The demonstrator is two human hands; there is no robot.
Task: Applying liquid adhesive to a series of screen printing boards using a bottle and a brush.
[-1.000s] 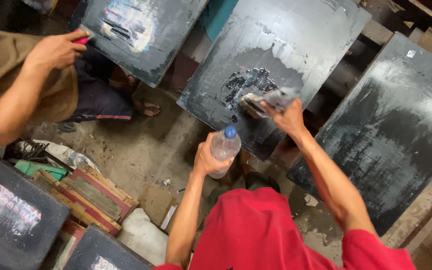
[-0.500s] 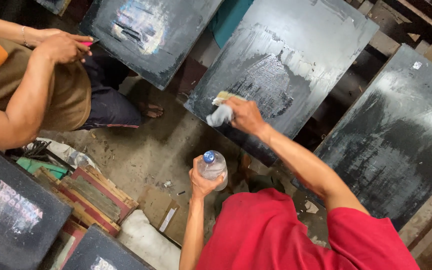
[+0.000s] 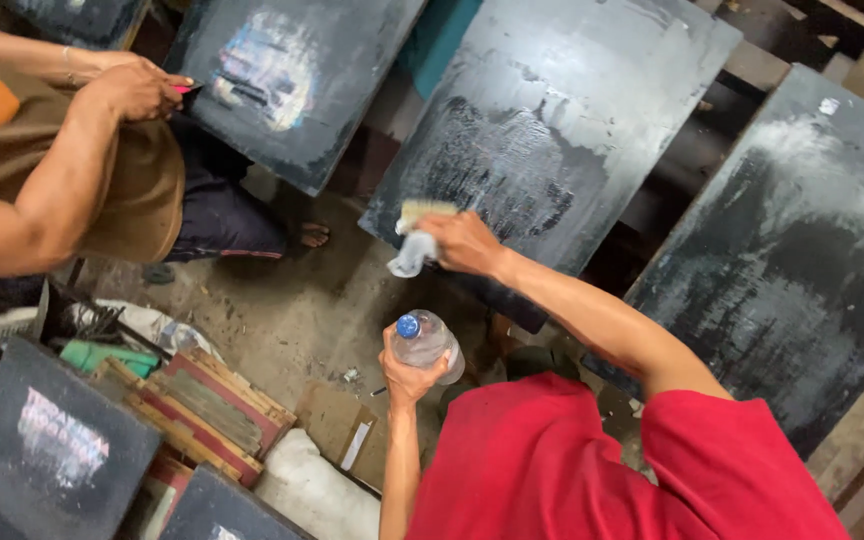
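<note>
The big dark screen panel (image 3: 552, 130) leans in the middle, wet and streaked, with a second panel (image 3: 812, 250) just beside it on the right and a third (image 3: 282, 70) on the left. The person's right arm stretches out across to the middle panel's lower edge; the right hand (image 3: 462, 243) is clenched around a pale brush (image 3: 424, 212) and a white rag (image 3: 410, 255). The left hand (image 3: 410, 375) is raised, fingers wrapped around a clear bottle with a blue cap (image 3: 424, 340). Another person's hand (image 3: 137, 88) works at the left panel. Bare floor (image 3: 282, 310) lies open between; stacked frames (image 3: 202, 400) crowd the lower left.
</note>
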